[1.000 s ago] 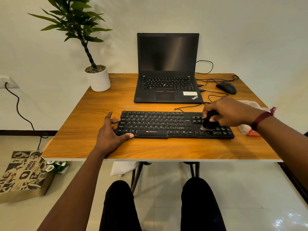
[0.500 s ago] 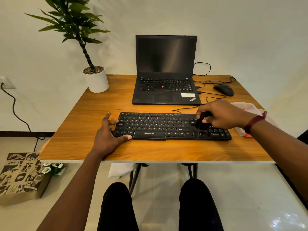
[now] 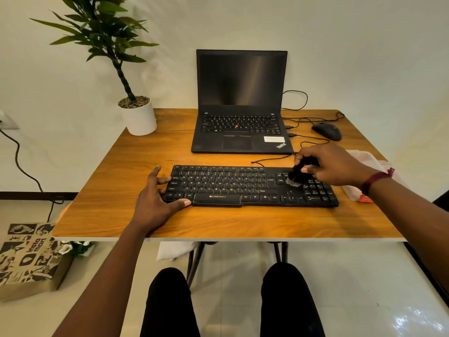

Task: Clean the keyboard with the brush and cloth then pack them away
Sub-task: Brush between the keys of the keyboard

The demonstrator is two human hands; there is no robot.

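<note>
A black keyboard (image 3: 243,186) lies across the middle of the wooden table (image 3: 116,181). My right hand (image 3: 332,164) grips a small black brush (image 3: 297,173), its pale bristles down on the keys left of the number pad. My left hand (image 3: 155,203) rests on the table at the keyboard's left end, fingers spread, thumb against the front edge and fingertips touching the left side. A white cloth (image 3: 364,164) with a red tag lies on the table to the right, partly hidden behind my right wrist.
An open black laptop (image 3: 240,103) stands behind the keyboard, cables running to a black mouse (image 3: 326,131) at the back right. A potted plant (image 3: 138,115) stands at the back left corner. A printed cardboard bag (image 3: 26,256) sits on the floor to the left.
My right hand has swept the brush leftward and a little toward the back of the keyboard's right section. My left hand has kept its place at the keyboard's left end.
</note>
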